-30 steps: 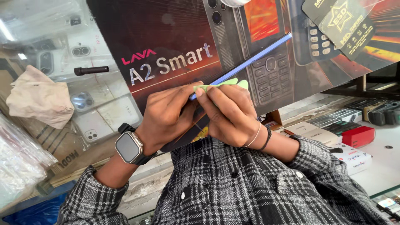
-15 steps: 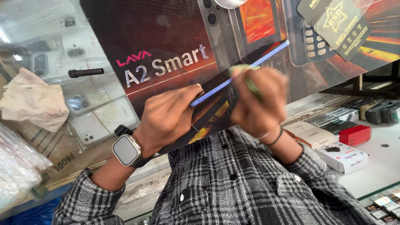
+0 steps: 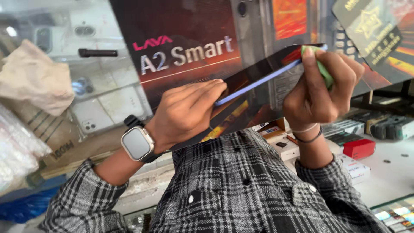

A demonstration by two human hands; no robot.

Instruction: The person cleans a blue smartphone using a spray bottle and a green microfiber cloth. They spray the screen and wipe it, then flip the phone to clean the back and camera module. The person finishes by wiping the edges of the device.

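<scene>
Green cloth [image 3: 324, 69] pinched in our right hand [image 3: 321, 92] wipes the phone's [image 3: 263, 77] upper-right end; our left hand [image 3: 187, 114] grips the lower end, not yet wiped.

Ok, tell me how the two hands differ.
The left hand wears a smartwatch; the right hand wears thin wristbands. The left hand grips the lower end of the phone bare; the right hand pinches a green cloth against its upper end. Both touch the same phone and come from checked sleeves.

Slim blue-edged phone [image 3: 263, 80] tilted, green cloth [image 3: 324, 71] atop.
</scene>
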